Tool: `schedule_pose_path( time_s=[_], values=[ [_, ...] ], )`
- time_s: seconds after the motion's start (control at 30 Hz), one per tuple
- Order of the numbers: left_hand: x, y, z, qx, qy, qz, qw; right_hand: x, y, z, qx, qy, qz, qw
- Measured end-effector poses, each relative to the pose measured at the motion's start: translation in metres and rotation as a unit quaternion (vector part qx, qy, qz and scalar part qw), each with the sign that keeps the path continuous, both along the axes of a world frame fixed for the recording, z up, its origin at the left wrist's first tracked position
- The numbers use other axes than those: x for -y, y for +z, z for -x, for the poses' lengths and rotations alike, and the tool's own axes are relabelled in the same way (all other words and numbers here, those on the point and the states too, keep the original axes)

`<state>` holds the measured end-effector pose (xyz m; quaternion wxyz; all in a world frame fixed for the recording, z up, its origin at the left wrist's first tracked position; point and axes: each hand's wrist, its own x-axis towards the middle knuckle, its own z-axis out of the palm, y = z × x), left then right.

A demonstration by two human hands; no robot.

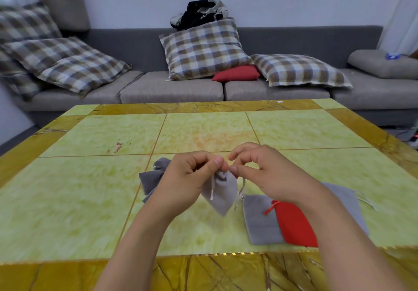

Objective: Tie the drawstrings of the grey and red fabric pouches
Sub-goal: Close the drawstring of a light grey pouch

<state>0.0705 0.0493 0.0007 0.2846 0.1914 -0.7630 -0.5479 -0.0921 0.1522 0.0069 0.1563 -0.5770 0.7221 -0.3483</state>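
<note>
Head cam: both hands, left hand (192,177) & right hand (260,171), pinch grey pouch (220,192) neck, pouch hanging below fingertips

Table surface, head view: four pouches lying on it.

Table (90,189) has a yellow-green marbled top in tile-like panels with a darker ochre veined border; red scuff marks (117,147) left of centre. Directly on it: two dark grey pouches (150,178), left of centre, touching each other; a flat grey pouch (260,220) near the front edge; a red pouch (294,225) overlapping the flat one's right side, its red drawstring (270,209) lying across the grey fabric.
</note>
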Motion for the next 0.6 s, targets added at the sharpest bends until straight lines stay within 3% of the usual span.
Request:
schedule_pose_path(
  time_s=[0.13, 0.27, 0.4, 0.6],
  values=[
    [0.002, -0.001, -0.001, 0.034, 0.014, 0.009, 0.999, 0.0, -0.002, 0.001, -0.036, 0.0, 0.005, 0.999],
    [-0.001, 0.002, 0.0, -0.005, 0.0, -0.106, 0.994, 0.006, -0.002, -0.011, -0.05, -0.003, -0.005, 0.999],
    [0.0, 0.004, -0.002, -0.012, -0.01, -0.156, 0.988, 0.008, -0.003, -0.014, 0.01, 0.002, 0.012, 1.0],
    [0.005, 0.005, -0.007, -0.01, -0.013, -0.112, 0.994, 0.005, 0.001, -0.008, 0.114, 0.001, 0.059, 0.992]
  ],
)
